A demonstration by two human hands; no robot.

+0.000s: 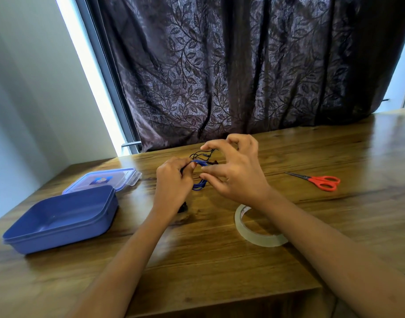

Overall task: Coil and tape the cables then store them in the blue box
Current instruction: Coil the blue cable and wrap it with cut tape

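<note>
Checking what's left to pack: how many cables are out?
2: a blue cable gripped by the left hand, and a thin black cable behind it, at the right hand. The hands may hide more.

The left forearm (128,249) rises from the bottom edge left of centre, and the right forearm (323,237) comes in from the lower right corner. Both angle inward, so the hands meet near the middle of the frame. The left hand (174,182) shows its back to the camera. Its fingers (185,167) are curled round a coil of thin blue cable (198,187), and the thumb is closed against it. The right hand (239,177), just beside it on the right, is arched like a claw with its bent fingers spread and the thumb reaching toward the coil. Whether its fingertips pinch anything cannot be told.
</note>
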